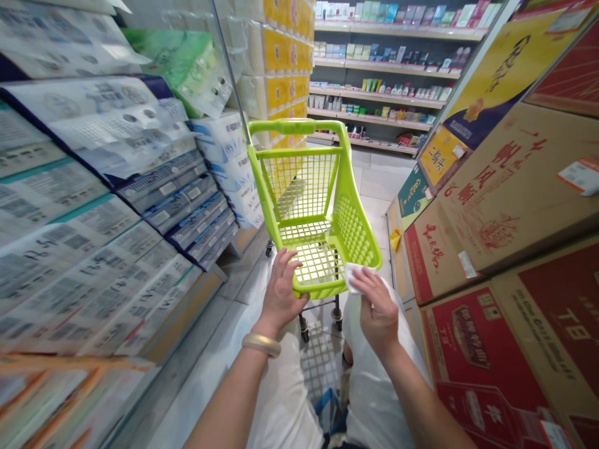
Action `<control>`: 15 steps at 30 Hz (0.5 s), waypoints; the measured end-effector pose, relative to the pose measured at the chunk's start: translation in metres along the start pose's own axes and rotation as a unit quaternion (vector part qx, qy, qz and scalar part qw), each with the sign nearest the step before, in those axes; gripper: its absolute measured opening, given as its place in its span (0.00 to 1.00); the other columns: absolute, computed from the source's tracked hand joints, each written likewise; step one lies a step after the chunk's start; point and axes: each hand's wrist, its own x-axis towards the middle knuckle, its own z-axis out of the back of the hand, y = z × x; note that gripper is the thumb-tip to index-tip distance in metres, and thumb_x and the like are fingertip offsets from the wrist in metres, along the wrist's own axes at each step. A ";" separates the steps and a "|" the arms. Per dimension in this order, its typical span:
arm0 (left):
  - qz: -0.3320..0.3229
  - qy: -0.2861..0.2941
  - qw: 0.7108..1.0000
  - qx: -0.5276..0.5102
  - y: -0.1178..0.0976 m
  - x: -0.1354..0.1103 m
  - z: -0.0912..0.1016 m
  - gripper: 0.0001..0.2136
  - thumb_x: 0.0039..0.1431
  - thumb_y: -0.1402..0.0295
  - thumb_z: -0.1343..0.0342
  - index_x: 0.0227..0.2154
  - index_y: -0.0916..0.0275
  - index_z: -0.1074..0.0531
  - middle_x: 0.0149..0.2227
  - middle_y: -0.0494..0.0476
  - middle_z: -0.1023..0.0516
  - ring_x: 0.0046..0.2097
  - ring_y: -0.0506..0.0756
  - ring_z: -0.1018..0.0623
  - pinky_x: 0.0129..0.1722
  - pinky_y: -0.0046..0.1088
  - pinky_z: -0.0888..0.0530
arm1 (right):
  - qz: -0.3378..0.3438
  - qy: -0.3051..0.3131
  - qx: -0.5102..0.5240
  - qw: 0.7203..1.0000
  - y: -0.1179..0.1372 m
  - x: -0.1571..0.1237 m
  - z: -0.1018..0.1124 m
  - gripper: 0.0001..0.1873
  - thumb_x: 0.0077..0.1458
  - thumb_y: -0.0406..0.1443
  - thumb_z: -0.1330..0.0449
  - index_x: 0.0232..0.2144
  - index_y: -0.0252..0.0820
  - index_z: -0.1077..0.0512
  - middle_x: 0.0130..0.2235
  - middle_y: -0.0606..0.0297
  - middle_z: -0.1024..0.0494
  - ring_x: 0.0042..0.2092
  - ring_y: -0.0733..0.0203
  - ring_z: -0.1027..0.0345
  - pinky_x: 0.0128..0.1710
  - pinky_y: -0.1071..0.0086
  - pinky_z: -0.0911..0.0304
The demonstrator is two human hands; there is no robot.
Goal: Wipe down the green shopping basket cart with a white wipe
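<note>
A lime-green plastic shopping cart (364, 240) stands right in front of my knees, its mesh basket holding nothing I can make out. My left hand (281, 288), with a gold-coloured bangle on the wrist, is curled loosely round the basket's near left corner, fingers over the rim and thumb low at the front. At the near right corner, my right hand (378, 305) presses a folded white tissue (352, 274) against the rim under its fingers. The cart's handle (294, 127) is on the far side.
Packs of paper goods (93, 243) are stacked close on the left, with yellow-and-white packs (281, 56) behind. Printed cartons (505, 206) line the right. Shelves of small bottles and boxes (374, 112) stand at the back. The tiled aisle floor (374, 181) runs between them.
</note>
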 end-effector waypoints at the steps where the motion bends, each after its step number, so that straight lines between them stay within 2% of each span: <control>1: -0.001 -0.002 1.000 -0.002 0.000 0.000 0.000 0.26 0.43 0.76 0.42 0.48 0.60 0.39 0.59 0.64 0.36 0.67 0.67 0.44 0.64 0.53 0.39 | -0.022 -0.025 -0.007 0.999 -0.008 0.002 0.004 0.20 0.60 0.25 0.50 0.46 0.45 0.24 0.50 0.58 0.20 0.58 0.55 0.31 0.61 0.49 0.38; 3: -0.001 -0.007 1.000 -0.007 -0.001 0.000 -0.001 0.25 0.44 0.76 0.42 0.48 0.59 0.39 0.59 0.64 0.36 0.67 0.67 0.44 0.64 0.53 0.39 | -0.052 -0.056 -0.012 0.997 -0.011 0.003 0.006 0.19 0.60 0.26 0.50 0.45 0.44 0.24 0.50 0.57 0.20 0.59 0.54 0.31 0.60 0.48 0.38; 5: -0.001 -0.011 1.000 -0.011 -0.002 0.000 -0.002 0.25 0.44 0.76 0.42 0.48 0.59 0.39 0.58 0.64 0.36 0.67 0.67 0.44 0.64 0.53 0.39 | -0.048 -0.047 -0.007 0.998 0.001 0.002 -0.002 0.19 0.60 0.26 0.50 0.45 0.45 0.24 0.50 0.58 0.20 0.58 0.55 0.31 0.60 0.49 0.38; 10: -0.007 -0.009 1.000 -0.011 -0.002 -0.001 -0.001 0.24 0.47 0.75 0.43 0.49 0.59 0.40 0.59 0.65 0.36 0.67 0.66 0.43 0.63 0.53 0.38 | 0.070 0.088 0.056 0.992 0.049 -0.007 -0.030 0.21 0.60 0.25 0.51 0.47 0.47 0.25 0.51 0.64 0.20 0.58 0.59 0.31 0.61 0.56 0.38; 12: -0.007 -0.005 1.000 -0.008 -0.001 -0.001 0.000 0.24 0.47 0.75 0.43 0.49 0.59 0.40 0.59 0.65 0.36 0.67 0.66 0.44 0.64 0.53 0.38 | 0.091 0.103 0.065 0.988 0.047 -0.008 -0.028 0.21 0.60 0.25 0.51 0.47 0.47 0.25 0.51 0.64 0.20 0.59 0.60 0.32 0.61 0.57 0.38; 15: -0.004 -0.006 1.000 -0.004 0.000 -0.001 0.000 0.26 0.44 0.76 0.42 0.48 0.60 0.39 0.59 0.65 0.36 0.67 0.67 0.44 0.64 0.53 0.39 | 0.050 0.046 0.034 0.997 0.018 -0.004 -0.011 0.21 0.60 0.24 0.51 0.47 0.47 0.25 0.50 0.61 0.20 0.58 0.58 0.30 0.61 0.54 0.38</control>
